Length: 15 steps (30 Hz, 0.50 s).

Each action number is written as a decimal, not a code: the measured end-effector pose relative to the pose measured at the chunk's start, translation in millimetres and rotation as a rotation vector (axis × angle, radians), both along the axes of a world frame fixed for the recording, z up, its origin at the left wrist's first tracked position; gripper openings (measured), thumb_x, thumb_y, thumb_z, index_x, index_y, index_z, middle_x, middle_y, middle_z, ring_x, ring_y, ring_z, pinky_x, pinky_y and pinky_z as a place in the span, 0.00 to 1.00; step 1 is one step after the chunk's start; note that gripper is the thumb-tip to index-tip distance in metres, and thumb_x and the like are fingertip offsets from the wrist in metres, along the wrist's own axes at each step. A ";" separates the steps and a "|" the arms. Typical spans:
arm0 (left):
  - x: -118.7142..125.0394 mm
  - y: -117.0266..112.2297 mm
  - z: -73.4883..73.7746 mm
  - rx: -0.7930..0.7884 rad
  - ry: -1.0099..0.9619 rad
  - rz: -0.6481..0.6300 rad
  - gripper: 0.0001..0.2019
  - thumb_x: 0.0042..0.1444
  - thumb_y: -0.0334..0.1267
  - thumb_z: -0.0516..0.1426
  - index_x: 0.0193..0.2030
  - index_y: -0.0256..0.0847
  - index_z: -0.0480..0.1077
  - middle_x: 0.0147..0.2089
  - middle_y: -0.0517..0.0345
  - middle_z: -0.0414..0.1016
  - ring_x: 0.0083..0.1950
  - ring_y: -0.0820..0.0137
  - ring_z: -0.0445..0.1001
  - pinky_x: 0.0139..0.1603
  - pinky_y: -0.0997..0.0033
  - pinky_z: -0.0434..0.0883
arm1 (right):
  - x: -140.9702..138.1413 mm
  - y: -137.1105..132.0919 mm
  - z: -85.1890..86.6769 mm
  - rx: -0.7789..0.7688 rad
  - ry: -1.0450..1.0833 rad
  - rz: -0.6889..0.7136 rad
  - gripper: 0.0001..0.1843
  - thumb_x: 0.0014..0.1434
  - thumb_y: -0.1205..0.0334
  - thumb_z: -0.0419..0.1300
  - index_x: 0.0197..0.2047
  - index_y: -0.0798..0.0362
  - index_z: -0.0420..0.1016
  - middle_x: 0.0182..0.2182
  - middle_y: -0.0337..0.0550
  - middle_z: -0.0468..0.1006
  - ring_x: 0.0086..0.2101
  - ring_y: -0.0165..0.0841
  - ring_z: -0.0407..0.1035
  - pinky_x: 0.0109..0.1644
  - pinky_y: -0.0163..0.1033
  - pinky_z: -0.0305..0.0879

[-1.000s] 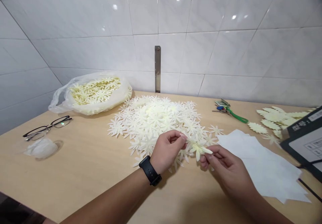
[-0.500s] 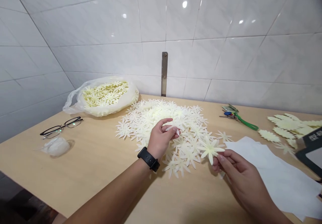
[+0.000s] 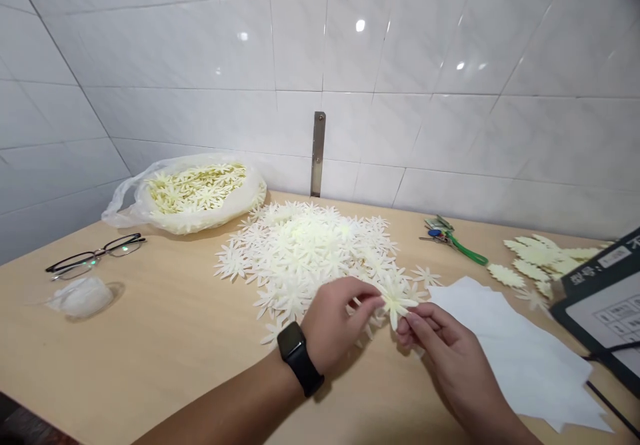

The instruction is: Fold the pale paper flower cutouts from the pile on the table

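Note:
A big heap of cream paper flower cut-outs (image 3: 310,252) lies on the wooden table (image 3: 165,338). My right hand (image 3: 445,348) pinches one flower cut-out (image 3: 397,298) just above the heap's near edge. My left hand (image 3: 335,325), with a black watch (image 3: 299,357) on the wrist, has its fingers closed on the same flower from the left. Both hands meet at this flower.
A clear plastic bag of yellower flowers (image 3: 195,188) sits at the back left. Glasses (image 3: 93,255) and a small clear wrapper (image 3: 80,296) lie at left. White paper sheets (image 3: 520,352), keys on a green strap (image 3: 453,238), leaf-shaped cut-outs (image 3: 537,255) and a dark box (image 3: 605,298) are at right.
My left hand came back from over the heap and joined my right hand at the held flower. The right hand stayed put with its flower.

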<state>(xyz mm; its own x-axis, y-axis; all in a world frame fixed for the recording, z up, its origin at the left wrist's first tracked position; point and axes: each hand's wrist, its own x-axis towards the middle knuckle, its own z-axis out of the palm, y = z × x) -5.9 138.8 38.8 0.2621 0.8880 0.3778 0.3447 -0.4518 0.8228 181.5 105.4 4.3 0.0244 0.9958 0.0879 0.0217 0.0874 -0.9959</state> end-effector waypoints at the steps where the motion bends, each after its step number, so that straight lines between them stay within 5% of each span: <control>1: 6.4 -5.1 -1.6 -0.099 -0.050 -0.040 0.07 0.57 0.39 0.59 0.38 0.41 0.78 0.38 0.55 0.80 0.40 0.68 0.75 0.41 0.70 0.71 | -1.6 -1.8 1.2 0.010 -0.017 0.011 0.12 0.61 0.52 0.60 0.33 0.51 0.73 0.25 0.40 0.75 0.28 0.33 0.69 0.33 0.36 0.67; 8: 19.5 -8.1 -6.2 -0.692 -0.417 -0.130 0.08 0.47 0.39 0.63 0.27 0.34 0.78 0.24 0.56 0.75 0.25 0.73 0.72 0.29 0.72 0.71 | -6.2 -4.9 4.8 0.009 -0.099 0.084 0.14 0.62 0.52 0.59 0.30 0.52 0.74 0.24 0.41 0.75 0.27 0.33 0.68 0.33 0.36 0.67; 15: 12.9 -3.1 -2.9 -0.714 -0.461 -0.198 0.14 0.42 0.44 0.67 0.27 0.32 0.77 0.24 0.56 0.74 0.26 0.73 0.72 0.32 0.70 0.73 | -3.7 -5.2 2.4 0.011 -0.051 0.126 0.12 0.62 0.53 0.59 0.32 0.52 0.74 0.25 0.41 0.77 0.28 0.33 0.69 0.34 0.37 0.67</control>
<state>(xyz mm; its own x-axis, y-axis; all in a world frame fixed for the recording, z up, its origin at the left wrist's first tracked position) 7.0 135.8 36.0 0.3949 0.9072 -0.1451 -0.1227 0.2086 0.9703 177.8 100.2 6.7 -0.1056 0.9896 0.0972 0.0606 0.1040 -0.9927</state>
